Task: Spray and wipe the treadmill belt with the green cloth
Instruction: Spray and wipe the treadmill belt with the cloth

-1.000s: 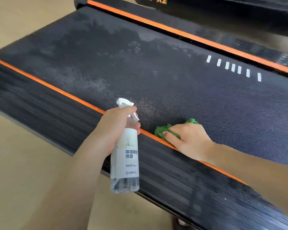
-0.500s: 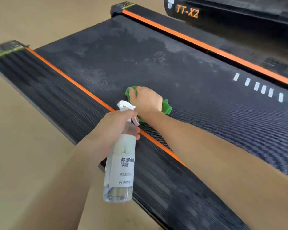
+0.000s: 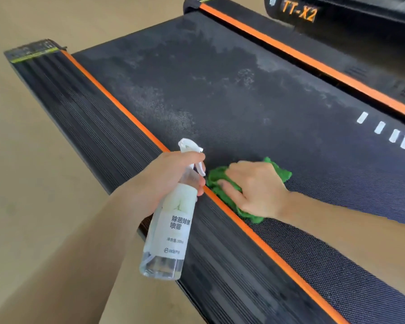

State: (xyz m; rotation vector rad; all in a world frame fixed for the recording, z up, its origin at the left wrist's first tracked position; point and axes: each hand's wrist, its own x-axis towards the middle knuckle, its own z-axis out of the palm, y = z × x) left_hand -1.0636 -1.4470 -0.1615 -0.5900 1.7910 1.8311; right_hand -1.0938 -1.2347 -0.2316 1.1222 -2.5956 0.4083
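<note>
The black treadmill belt [image 3: 220, 94] runs diagonally across the view, with pale damp patches over its far half. My right hand [image 3: 257, 188] presses the bunched green cloth [image 3: 222, 185] onto the belt at its near edge, beside the orange stripe [image 3: 131, 118]; its fingers curl over the cloth. My left hand [image 3: 166, 176] grips the neck of a white spray bottle [image 3: 171, 228] with Chinese lettering, held above the ribbed side rail, its nozzle pointing toward the belt.
A ribbed black side rail [image 3: 91, 127] borders the belt on the near side, with tan floor [image 3: 28, 160] beyond it. A second orange stripe [image 3: 313, 64] and the black housing marked TT-X2 [image 3: 299, 12] lie at the far side. White marks [image 3: 381, 127] sit on the belt at right.
My right hand has slid the green cloth back along the belt's near edge toward me, from farther up the belt. My left hand keeps hold of the bottle; the view shifted.
</note>
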